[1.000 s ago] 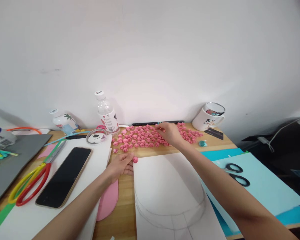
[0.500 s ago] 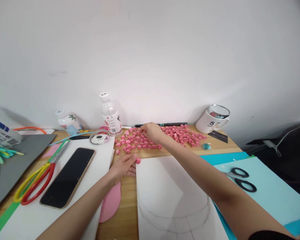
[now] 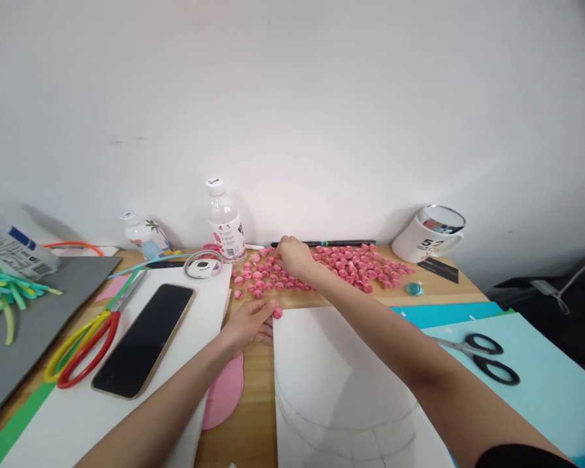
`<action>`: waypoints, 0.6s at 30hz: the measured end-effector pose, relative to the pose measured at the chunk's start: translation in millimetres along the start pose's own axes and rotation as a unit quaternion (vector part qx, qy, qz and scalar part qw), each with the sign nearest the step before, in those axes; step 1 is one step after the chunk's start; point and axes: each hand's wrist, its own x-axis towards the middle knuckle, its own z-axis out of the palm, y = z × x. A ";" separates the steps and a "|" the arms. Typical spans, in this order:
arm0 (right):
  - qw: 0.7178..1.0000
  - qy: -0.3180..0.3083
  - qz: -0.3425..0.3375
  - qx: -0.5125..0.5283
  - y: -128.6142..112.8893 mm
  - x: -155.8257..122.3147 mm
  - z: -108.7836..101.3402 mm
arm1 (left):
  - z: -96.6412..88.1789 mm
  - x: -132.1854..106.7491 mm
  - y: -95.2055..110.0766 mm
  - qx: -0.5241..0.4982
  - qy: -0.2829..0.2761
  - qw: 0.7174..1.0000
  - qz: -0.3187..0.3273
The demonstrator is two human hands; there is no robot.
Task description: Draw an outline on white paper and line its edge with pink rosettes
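Note:
Many small pink rolled-paper rosettes (image 3: 353,263) lie in a loose spread along the back of the wooden table. Over their left part, my right hand (image 3: 295,257) reaches down with its fingertips pinched together; the fingertips are partly hidden, and I cannot make out what is between them. One pink rosette (image 3: 277,312) is held between the thumb and fingers of my left hand (image 3: 251,325), right at the top left corner of a white sheet (image 3: 336,364). Pencilled curves and lines show on that sheet's lower part.
On the left lie a phone (image 3: 146,341), red-and-yellow-handled scissors (image 3: 90,341) and a tape roll (image 3: 203,265). A plastic bottle (image 3: 227,224) and a white mug (image 3: 428,234) stand by the wall. Black-handled scissors (image 3: 487,357) rest on light blue paper (image 3: 536,390).
The whole view has shifted slightly, so things sit further right. My left hand keeps the rosette at the sheet's corner, and my right hand stays over the rosettes.

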 end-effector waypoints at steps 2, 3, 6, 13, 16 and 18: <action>1.000 -0.002 -0.001 -0.002 -0.5 0.4 1.7 | -0.1 0.1 0.0 0.002 -0.003 1.000 0.001; 1.000 -0.003 -0.002 -0.004 -0.7 0.8 2.8 | 0.0 0.2 0.2 0.003 -0.002 1.000 0.000; 1.000 0.002 -0.005 -0.007 -1.4 2.3 6.3 | 0.5 0.4 0.9 -0.001 0.006 1.000 -0.002; 0.999 0.028 -0.020 0.006 -1.3 -2.1 -4.9 | -1.0 0.5 -0.8 -0.001 -0.003 1.000 0.002; 0.998 0.058 -0.024 0.024 2.6 -19.8 -18.8 | -2.8 1.2 -2.7 -0.001 -0.008 1.000 0.007; 0.991 0.095 -0.049 0.081 5.8 -40.5 -23.5 | -3.3 1.8 -3.4 0.000 -0.009 1.000 0.008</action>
